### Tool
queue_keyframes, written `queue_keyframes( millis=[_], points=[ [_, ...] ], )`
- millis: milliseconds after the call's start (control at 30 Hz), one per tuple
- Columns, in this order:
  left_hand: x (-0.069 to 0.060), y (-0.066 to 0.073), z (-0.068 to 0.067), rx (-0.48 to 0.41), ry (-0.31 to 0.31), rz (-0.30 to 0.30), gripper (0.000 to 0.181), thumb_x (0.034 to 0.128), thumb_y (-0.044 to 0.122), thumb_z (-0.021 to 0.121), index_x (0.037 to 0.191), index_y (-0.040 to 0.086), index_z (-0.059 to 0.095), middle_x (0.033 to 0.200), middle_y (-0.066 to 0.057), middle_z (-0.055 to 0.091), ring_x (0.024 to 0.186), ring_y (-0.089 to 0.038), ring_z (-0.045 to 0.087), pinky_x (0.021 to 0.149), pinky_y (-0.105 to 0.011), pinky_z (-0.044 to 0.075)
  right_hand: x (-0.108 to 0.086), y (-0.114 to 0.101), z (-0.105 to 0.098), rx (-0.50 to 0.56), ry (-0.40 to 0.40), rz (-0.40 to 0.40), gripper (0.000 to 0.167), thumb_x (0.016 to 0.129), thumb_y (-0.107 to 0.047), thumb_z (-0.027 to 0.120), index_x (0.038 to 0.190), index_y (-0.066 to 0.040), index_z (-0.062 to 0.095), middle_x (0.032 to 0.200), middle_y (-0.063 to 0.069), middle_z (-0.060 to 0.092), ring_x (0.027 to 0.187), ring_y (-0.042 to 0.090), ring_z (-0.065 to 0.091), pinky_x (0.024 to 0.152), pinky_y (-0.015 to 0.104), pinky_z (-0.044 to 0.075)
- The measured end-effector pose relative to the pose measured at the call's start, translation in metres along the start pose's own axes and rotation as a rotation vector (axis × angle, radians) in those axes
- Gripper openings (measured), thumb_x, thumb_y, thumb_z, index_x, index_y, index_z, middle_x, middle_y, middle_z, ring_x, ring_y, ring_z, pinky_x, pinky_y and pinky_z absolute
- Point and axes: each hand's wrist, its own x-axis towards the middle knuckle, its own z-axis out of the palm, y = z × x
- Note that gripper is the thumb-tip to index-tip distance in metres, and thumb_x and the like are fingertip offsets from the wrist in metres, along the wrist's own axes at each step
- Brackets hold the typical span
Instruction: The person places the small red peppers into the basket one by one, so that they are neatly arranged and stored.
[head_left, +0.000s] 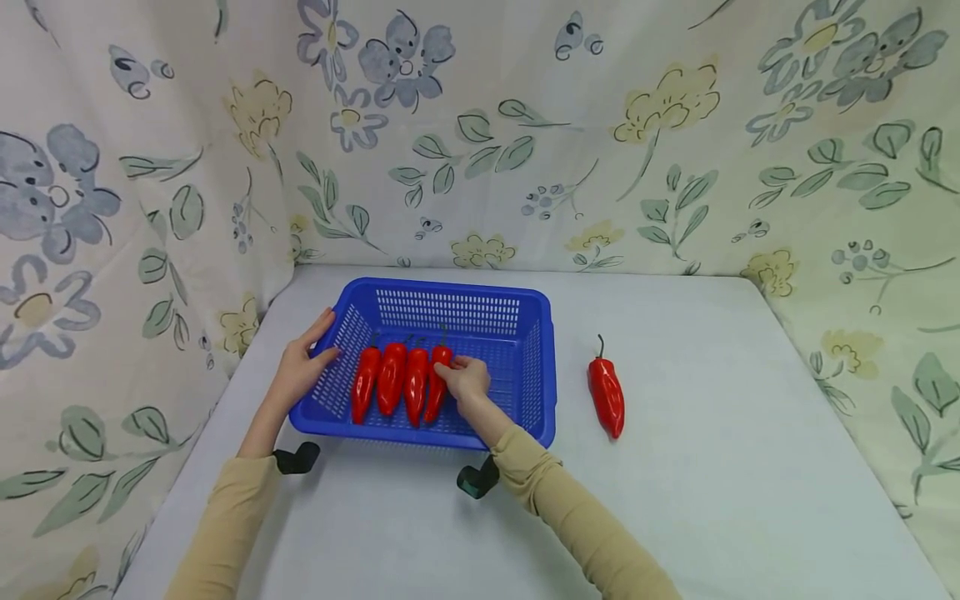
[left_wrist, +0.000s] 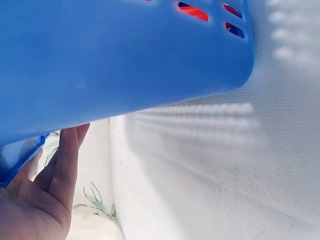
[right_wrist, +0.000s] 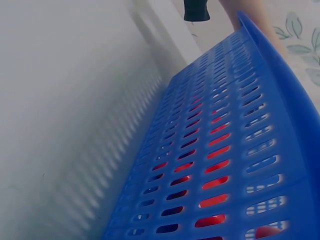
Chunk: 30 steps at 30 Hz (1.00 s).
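A blue plastic basket (head_left: 457, 287) with slotted walls stands on the left half of the table. My left hand (head_left: 296, 371) grips its left rim, thumb over the inner side and fingers outside; the left wrist view shows those fingers against the blue wall (left_wrist: 100, 65). Inside, several red chili peppers (head_left: 365, 385) lie side by side, stems away from me. With thumb and fingers, my right hand (head_left: 467, 382) pinches the rightmost pepper (head_left: 434, 398) of that row. The right wrist view has only the basket's slotted side (right_wrist: 295, 125), with red behind the slots; the right hand is hidden there.
Another red chili pepper (head_left: 606, 397) lies on the white table (head_left: 720, 400), right of the basket. A floral cloth (head_left: 480, 150) hangs behind the table and along its sides. Dark wrist-camera mounts (head_left: 477, 477) sit below both wrists, close to the basket's front edge.
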Motion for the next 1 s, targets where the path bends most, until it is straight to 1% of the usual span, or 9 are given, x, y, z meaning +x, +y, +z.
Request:
queue_keyframes(
  millis=[67, 133, 200, 367, 433, 533, 667, 800, 1000],
  points=[
    [0.001, -0.002, 0.000, 0.003, 0.002, 0.000, 0.057, 0.0897, -0.005, 0.050, 0.143, -0.008, 0.030, 0.153, -0.025, 0.022, 0.138, -0.048, 0.025, 0.106, -0.060, 0.029, -0.001, -0.001, 0.000, 0.002, 0.003, 0.004, 0.048, 0.084, -0.012, 0.069, 0.127, 0.006, 0.056, 0.123, 0.021, 0.063, 0.113, 0.031, 0.061, 0.092, 0.035, 0.053],
    [0.003, -0.006, 0.000, -0.004, 0.004, 0.001, 0.058, 0.0893, -0.005, 0.051, 0.143, -0.008, 0.030, 0.153, -0.025, 0.022, 0.139, -0.047, 0.025, 0.106, -0.060, 0.029, -0.002, -0.002, -0.001, -0.012, 0.015, -0.009, 0.047, 0.085, -0.013, 0.069, 0.126, 0.006, 0.056, 0.123, 0.021, 0.063, 0.113, 0.031, 0.061, 0.093, 0.035, 0.053],
    [0.005, -0.013, 0.001, -0.014, 0.005, 0.001, 0.058, 0.0892, -0.005, 0.052, 0.144, -0.006, 0.031, 0.154, -0.023, 0.022, 0.139, -0.046, 0.025, 0.106, -0.061, 0.028, -0.003, -0.002, -0.001, -0.029, 0.033, -0.037, 0.047, 0.085, -0.013, 0.068, 0.126, 0.006, 0.056, 0.124, 0.021, 0.062, 0.115, 0.031, 0.060, 0.094, 0.036, 0.052],
    [0.012, -0.036, 0.002, 0.008, 0.014, 0.015, 0.060, 0.0900, -0.002, 0.054, 0.146, 0.002, 0.032, 0.156, -0.016, 0.024, 0.140, -0.041, 0.026, 0.107, -0.057, 0.030, -0.005, -0.003, -0.001, -0.078, 0.077, -0.135, 0.048, 0.085, -0.013, 0.069, 0.128, 0.005, 0.056, 0.127, 0.020, 0.060, 0.119, 0.030, 0.058, 0.099, 0.037, 0.049],
    [0.013, -0.042, 0.002, 0.019, 0.016, 0.023, 0.061, 0.0904, 0.000, 0.054, 0.147, 0.005, 0.031, 0.156, -0.014, 0.024, 0.141, -0.040, 0.026, 0.106, -0.056, 0.031, -0.006, -0.002, -0.002, -0.086, 0.083, -0.157, 0.049, 0.085, -0.014, 0.068, 0.128, 0.004, 0.055, 0.129, 0.020, 0.060, 0.120, 0.030, 0.058, 0.099, 0.037, 0.048],
    [0.014, -0.047, 0.003, 0.014, 0.016, 0.035, 0.061, 0.0902, 0.001, 0.054, 0.147, 0.006, 0.032, 0.156, -0.014, 0.024, 0.141, -0.040, 0.027, 0.106, -0.056, 0.031, -0.007, -0.001, -0.003, -0.076, 0.079, -0.161, 0.049, 0.086, -0.014, 0.068, 0.129, 0.004, 0.055, 0.130, 0.019, 0.059, 0.120, 0.030, 0.058, 0.100, 0.037, 0.048],
    [0.015, -0.050, 0.004, 0.009, 0.010, 0.036, 0.061, 0.0902, 0.000, 0.054, 0.147, 0.005, 0.031, 0.156, -0.014, 0.024, 0.141, -0.040, 0.026, 0.106, -0.056, 0.030, -0.010, 0.001, -0.006, -0.054, 0.061, -0.151, 0.048, 0.086, -0.014, 0.068, 0.128, 0.004, 0.056, 0.130, 0.019, 0.059, 0.121, 0.030, 0.057, 0.100, 0.038, 0.047],
    [0.014, -0.047, 0.005, -0.004, 0.011, 0.024, 0.061, 0.0902, 0.000, 0.054, 0.147, 0.005, 0.031, 0.156, -0.013, 0.023, 0.142, -0.039, 0.025, 0.107, -0.056, 0.029, -0.015, 0.001, -0.010, -0.028, 0.024, -0.172, 0.049, 0.086, -0.015, 0.068, 0.129, 0.004, 0.055, 0.131, 0.019, 0.058, 0.122, 0.031, 0.056, 0.100, 0.039, 0.047],
    [0.013, -0.043, 0.002, -0.008, 0.013, 0.019, 0.062, 0.0900, -0.001, 0.054, 0.147, 0.006, 0.031, 0.157, -0.013, 0.023, 0.142, -0.039, 0.025, 0.107, -0.056, 0.030, -0.025, 0.002, -0.021, 0.015, -0.049, -0.282, 0.053, 0.087, -0.015, 0.067, 0.133, 0.005, 0.051, 0.135, 0.021, 0.054, 0.124, 0.033, 0.054, 0.101, 0.040, 0.045]
  ],
)
